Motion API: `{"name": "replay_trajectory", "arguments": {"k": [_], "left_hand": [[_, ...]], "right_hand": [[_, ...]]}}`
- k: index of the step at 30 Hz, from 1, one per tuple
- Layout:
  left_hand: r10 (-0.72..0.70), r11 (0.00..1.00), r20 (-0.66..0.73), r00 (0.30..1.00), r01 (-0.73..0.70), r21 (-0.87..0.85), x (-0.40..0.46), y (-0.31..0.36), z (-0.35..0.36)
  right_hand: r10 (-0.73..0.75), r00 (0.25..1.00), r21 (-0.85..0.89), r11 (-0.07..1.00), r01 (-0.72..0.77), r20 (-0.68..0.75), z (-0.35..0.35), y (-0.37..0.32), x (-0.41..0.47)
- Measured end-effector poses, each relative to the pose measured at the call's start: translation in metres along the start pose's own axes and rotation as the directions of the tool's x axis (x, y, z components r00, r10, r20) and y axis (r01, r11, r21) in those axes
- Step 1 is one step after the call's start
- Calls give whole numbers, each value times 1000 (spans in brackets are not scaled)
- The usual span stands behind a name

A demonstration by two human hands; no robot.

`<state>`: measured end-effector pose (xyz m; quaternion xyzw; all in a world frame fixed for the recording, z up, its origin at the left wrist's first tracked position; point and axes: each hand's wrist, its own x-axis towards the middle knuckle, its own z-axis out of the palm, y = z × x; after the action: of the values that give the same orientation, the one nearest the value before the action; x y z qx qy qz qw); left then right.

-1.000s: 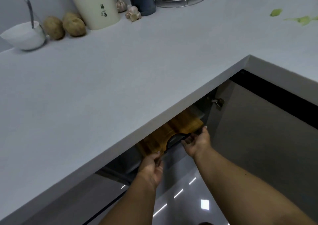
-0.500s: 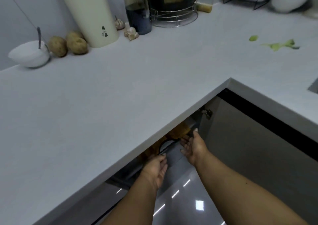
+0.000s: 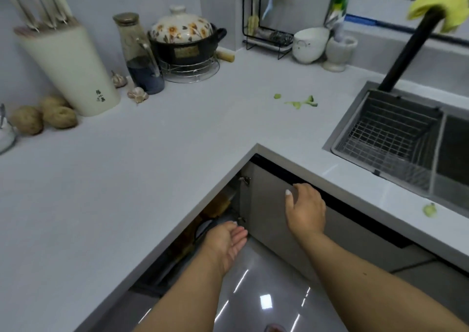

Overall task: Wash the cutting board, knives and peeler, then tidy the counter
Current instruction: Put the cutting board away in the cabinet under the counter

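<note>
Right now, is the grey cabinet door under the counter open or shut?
Open: the grey cabinet door stands swung out, hinges exposed, right hand on its top edge.

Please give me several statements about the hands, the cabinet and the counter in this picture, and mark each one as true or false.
1. The right hand rests on the cabinet door. True.
2. The left hand grips a knife. False: it is open and holds nothing.
3. Green scraps lie on the counter. True.
4. The cutting board lies on the counter. False: it sits inside the cabinet.
5. The sink basket is full of dishes. False: nothing shows in it.
</note>
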<state>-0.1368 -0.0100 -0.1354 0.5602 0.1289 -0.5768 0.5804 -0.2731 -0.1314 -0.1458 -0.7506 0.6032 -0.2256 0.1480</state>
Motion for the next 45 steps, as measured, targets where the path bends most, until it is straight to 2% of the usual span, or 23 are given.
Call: {"name": "replay_trajectory", "arguments": {"k": [4, 6, 9, 15, 27, 35, 45], "left_hand": [[-4, 998, 36, 999, 2, 60, -24, 2, 8], [-1, 997, 43, 999, -2, 77, -30, 3, 8], [3, 994, 55, 998, -9, 106, -36, 3, 10], [-8, 986, 90, 996, -6, 164, -44, -4, 21], [-12, 966, 111, 994, -17, 258, -43, -13, 36], [-25, 965, 116, 993, -6, 262, -45, -15, 40], [-39, 958, 156, 987, -8, 286, -61, -18, 43]], "right_hand": [[42, 988, -156, 988, -18, 149, -25, 20, -2], [84, 971, -175, 984, -45, 223, -33, 25, -4], [101, 973, -204, 977, -58, 207, -45, 30, -6], [14, 975, -327, 943, 61, 220, -58, 29, -12], [83, 945, -415, 908, 60, 318, -56, 31, -10], [108, 951, -391, 920, 15, 291, -53, 31, -6], [115, 915, -237, 971, -22, 387, -65, 6, -37]]}}
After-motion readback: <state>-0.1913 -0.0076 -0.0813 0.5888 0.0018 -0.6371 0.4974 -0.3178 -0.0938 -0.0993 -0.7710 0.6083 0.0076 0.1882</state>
